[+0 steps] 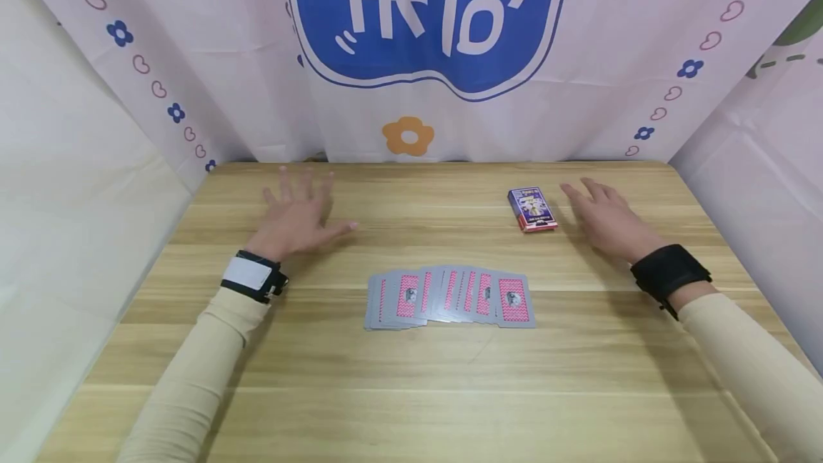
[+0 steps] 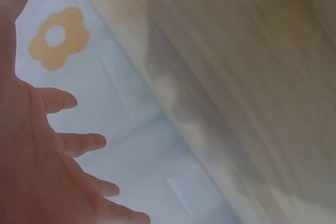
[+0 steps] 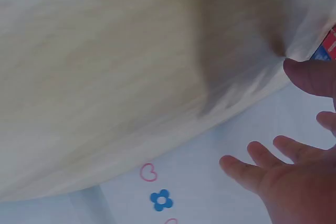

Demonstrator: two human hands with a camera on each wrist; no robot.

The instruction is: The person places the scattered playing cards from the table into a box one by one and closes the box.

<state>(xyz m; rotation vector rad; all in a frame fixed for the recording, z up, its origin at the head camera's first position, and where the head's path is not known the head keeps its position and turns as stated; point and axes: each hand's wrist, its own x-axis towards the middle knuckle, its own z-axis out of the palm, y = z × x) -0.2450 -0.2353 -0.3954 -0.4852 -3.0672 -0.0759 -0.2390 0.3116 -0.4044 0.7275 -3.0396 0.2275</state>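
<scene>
Left hand, right hand: fingers extended, empty. Blue-and-red rectangular cardboard box appears light, crushable; grip long sides.

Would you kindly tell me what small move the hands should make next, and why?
Probably bring the left hand to the left end of the row of cards: the cards lie overlapping and spread out on the table, that hand is free, and the right hand, also free, is beside the card box.
</scene>
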